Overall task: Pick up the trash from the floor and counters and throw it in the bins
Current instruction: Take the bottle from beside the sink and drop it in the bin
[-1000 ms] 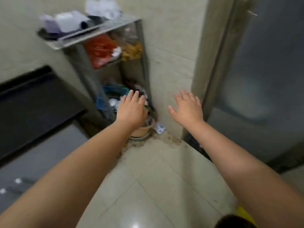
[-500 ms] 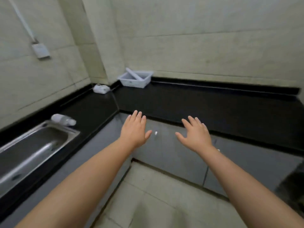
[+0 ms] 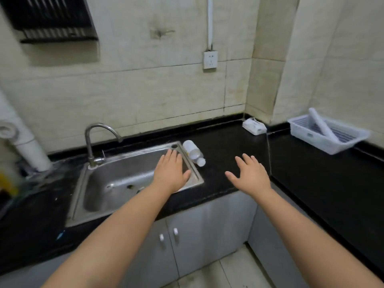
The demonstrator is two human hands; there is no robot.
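Newly in view: toppled white-capped bottle [image 3: 193, 152] beside sink [image 3: 116, 179].

Two bare forearms, no sleeves, watch or rings visible.

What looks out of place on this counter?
A plastic bottle lies on its side on the black counter, right beside the sink rim. A small white packet also sits in the corner.

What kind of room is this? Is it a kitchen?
Most likely a small kitchen. A steel sink with a curved tap is set into a black counter that runs round the corner, with grey cupboard doors below. A plastic bottle lies on its side by the sink.
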